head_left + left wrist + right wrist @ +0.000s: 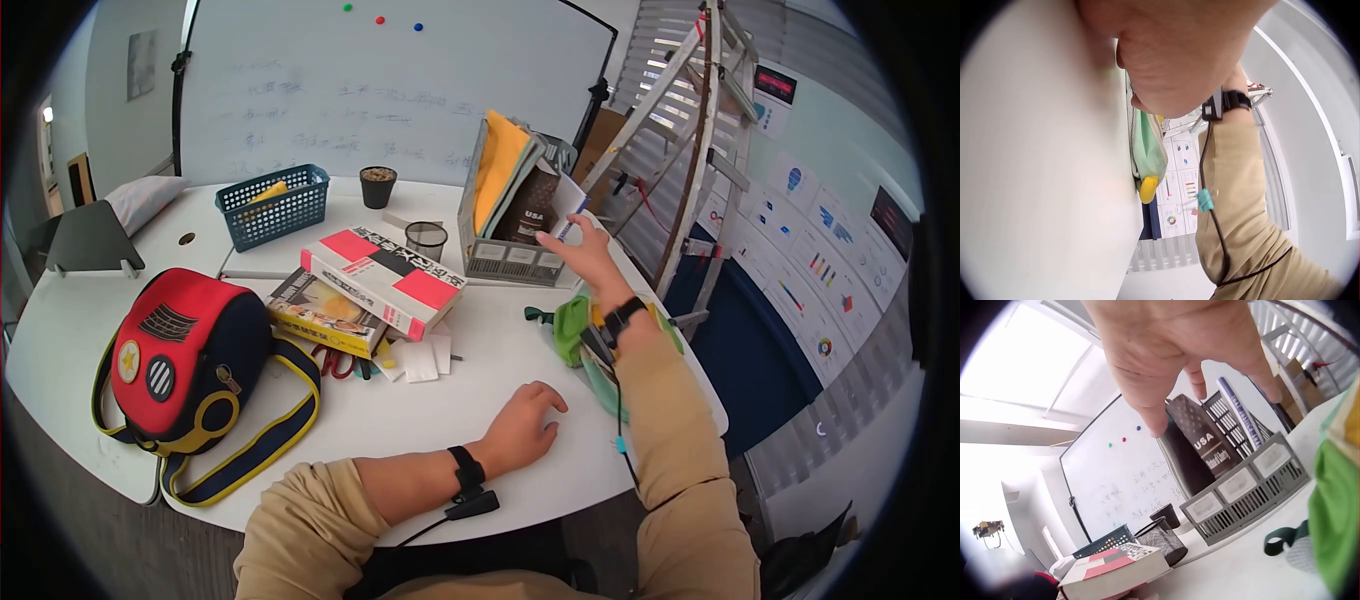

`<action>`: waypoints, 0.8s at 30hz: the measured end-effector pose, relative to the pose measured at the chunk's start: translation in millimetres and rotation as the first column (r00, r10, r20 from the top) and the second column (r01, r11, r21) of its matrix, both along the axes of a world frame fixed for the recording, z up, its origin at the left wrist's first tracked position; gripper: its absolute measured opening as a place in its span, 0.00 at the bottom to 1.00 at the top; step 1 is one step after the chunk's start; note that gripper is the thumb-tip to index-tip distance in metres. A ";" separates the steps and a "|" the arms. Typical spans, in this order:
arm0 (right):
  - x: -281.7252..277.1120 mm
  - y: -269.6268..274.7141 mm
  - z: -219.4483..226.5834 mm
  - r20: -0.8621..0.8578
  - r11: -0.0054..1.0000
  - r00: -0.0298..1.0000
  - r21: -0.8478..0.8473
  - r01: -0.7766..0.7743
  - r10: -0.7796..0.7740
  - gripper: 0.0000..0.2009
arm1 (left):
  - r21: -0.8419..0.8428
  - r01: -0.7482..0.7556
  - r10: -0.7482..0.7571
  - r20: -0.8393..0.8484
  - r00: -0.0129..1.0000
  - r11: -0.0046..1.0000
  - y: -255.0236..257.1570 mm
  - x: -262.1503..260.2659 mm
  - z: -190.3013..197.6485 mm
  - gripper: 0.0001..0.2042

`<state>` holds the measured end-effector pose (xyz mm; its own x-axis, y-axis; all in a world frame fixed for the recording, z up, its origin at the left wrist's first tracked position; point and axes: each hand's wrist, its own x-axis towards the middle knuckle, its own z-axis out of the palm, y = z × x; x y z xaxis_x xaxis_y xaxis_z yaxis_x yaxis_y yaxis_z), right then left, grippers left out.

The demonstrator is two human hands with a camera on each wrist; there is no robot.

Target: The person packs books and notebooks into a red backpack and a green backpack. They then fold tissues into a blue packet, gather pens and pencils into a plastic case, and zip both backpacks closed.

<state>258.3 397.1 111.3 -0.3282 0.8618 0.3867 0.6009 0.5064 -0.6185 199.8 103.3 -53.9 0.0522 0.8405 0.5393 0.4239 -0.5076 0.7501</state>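
Note:
My right hand (590,258) reaches over the front right of a grey file holder (515,262), fingers spread. In the right wrist view the hand (1179,356) hangs above a brown box marked USA (1202,434) and a white-spined book (1239,412); whether a fingertip touches them I cannot tell. An orange folder (498,165) stands at the holder's left. My left hand (522,428) rests on the white table near its front edge, fingers loosely bent, holding nothing.
A green pouch (572,330) lies under the right forearm. Two thick books (385,280), paper slips and red scissors (332,362) lie mid-table, beside a red backpack (190,350). Behind are a mesh cup (426,240), blue basket (275,212) and small pot (378,188).

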 end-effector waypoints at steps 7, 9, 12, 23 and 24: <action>-82.3 21.6 6.0 -0.141 0.982 0.975 0.052 0.183 -0.174 0.56 | 0.013 0.015 -0.015 0.020 1.000 1.000 0.0 1.2 -3.2 0.17; -93.8 52.0 -2.7 -0.142 0.962 0.971 0.166 0.217 -0.194 0.50 | 0.016 0.008 -0.008 0.028 1.000 1.000 1.7 3.0 -6.1 0.17; -100.6 80.9 -0.9 -0.140 0.930 0.957 0.239 0.281 -0.253 0.37 | 0.035 0.017 -0.019 0.050 0.999 0.999 1.9 3.3 -6.2 0.18; -85.8 73.1 32.4 -0.454 0.717 0.860 0.517 0.468 -0.234 0.36 | 0.045 -0.005 0.003 0.047 0.999 0.999 3.6 -0.5 -8.1 0.18; -80.6 69.1 42.3 -0.485 0.708 0.847 0.520 0.477 -0.215 0.37 | 0.044 -0.003 0.001 0.043 0.999 0.999 3.8 0.0 -7.7 0.18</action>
